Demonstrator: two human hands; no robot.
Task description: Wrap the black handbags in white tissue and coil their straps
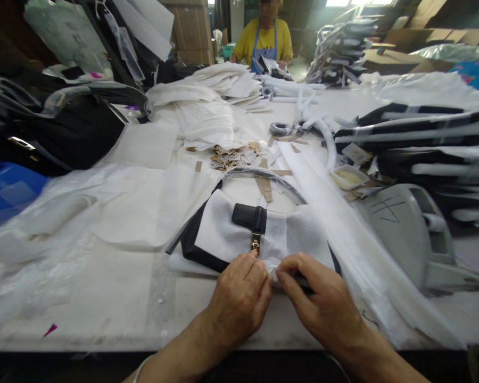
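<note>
A black handbag lies flat near the table's front edge, its front covered by white tissue paper [219, 226]. Its curved handle [259, 171], wrapped in clear film, arches away from me. A black flap strap [249, 217] with a gold clasp [255, 243] lies over the paper. My left hand [243, 290] rests at the bag's lower edge, fingers curled together just below the clasp; what they hold is hidden. Beside it my right hand [317, 290] pinches the white paper at the lower edge between thumb and forefinger.
Stacked white sheets [207, 106] and a pile of tags [235, 157] lie behind the bag. Black bags [51, 127] and a blue object [11, 191] stand left. At right are a grey tape dispenser [399, 229] and wrapped black bags [423, 127]. A person in yellow [243, 42] is across the table.
</note>
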